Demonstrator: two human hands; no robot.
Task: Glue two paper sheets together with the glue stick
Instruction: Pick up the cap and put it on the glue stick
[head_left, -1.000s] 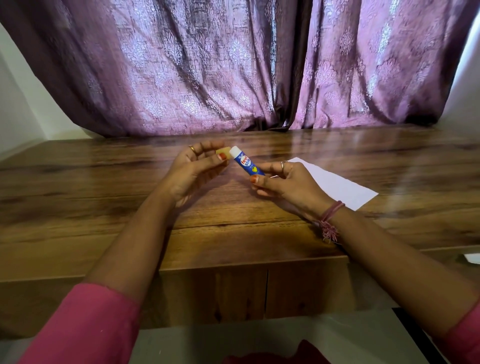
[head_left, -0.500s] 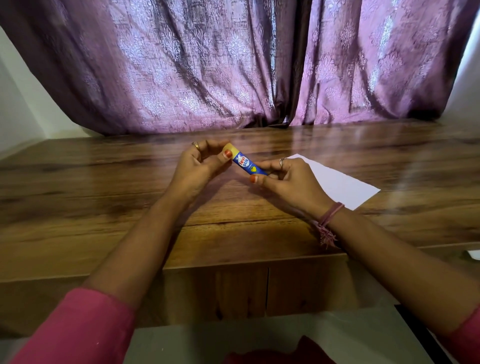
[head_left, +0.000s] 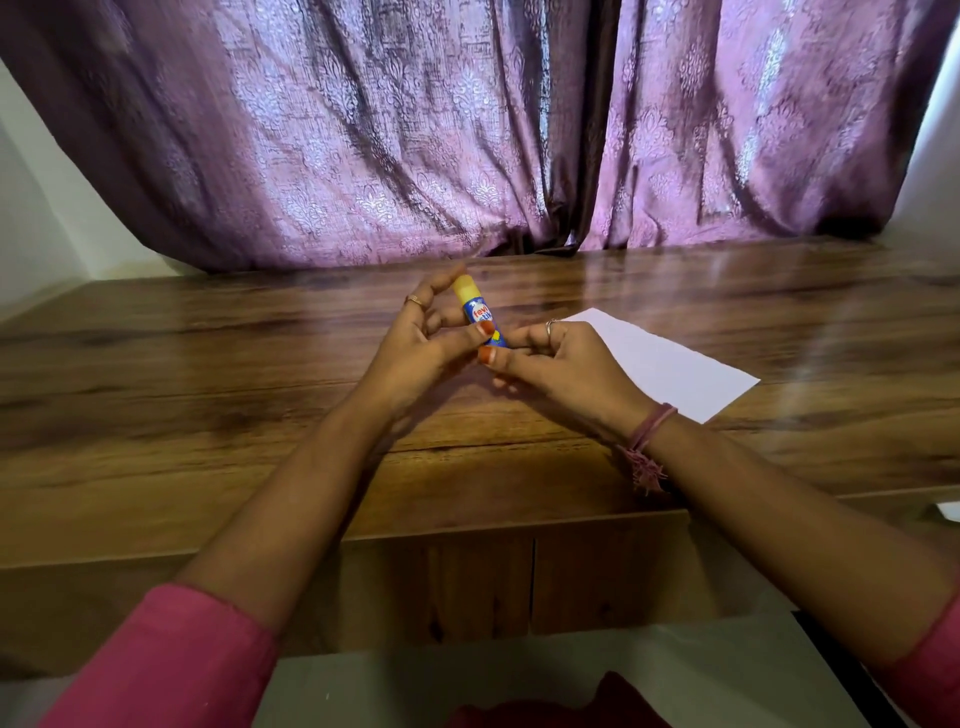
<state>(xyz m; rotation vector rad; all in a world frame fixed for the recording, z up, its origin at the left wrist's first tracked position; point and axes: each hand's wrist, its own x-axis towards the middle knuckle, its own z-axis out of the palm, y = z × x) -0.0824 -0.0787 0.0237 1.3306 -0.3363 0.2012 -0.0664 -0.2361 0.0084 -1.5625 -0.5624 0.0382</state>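
Two hands meet over the middle of your wooden table (head_left: 208, 395), and both are on the glue stick (head_left: 475, 313). Your left hand (head_left: 421, 348) grasps the stick along its blue body, thumb pressed on the near side and fingers curled behind it on the far side; the yellow cap end points up and away from you, toward the curtain (head_left: 415, 130). Your right hand (head_left: 561, 364) pinches the lower end of the stick between thumb and fingertips, so the stick is tilted, its bottom end lower and to the right, its cap higher and to the left. The stick is held above the table, not resting on it.

You can see white paper (head_left: 670, 364) lying flat on the table to the right of your hands, partly hidden behind your right hand; whether it is one sheet or two stacked, you cannot tell from here. It lies apart from the glue stick.

A ring shows on a finger of each hand, and a pink thread band (head_left: 652, 431) sits on your right wrist. Pink sleeves (head_left: 171, 660) cover both your upper forearms at the near edge. The purple curtain hangs along the far side of the table
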